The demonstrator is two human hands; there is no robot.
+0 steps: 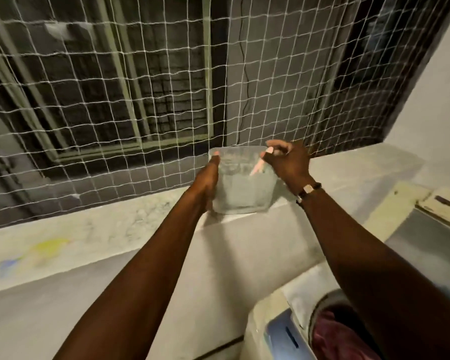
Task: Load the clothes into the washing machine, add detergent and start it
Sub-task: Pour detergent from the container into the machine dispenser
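On the ledge below the netted window, left-hand fingers [215, 155] wrap the near side of a clear plastic tub [242, 178] — right-hand fingers [279, 149] pinch a pink scoop [257, 167] at its rim. Right of the tub, low down, the washing machine [283, 328] stands open — pink clothes [335, 336] inside its drum.

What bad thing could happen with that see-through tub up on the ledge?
The tub sits near the ledge edge, and the left hand only steadies one side, so it might tip and spill. The right hand holds the pink scoop at the rim; powder may scatter before reaching the washer, where clothes already lie.
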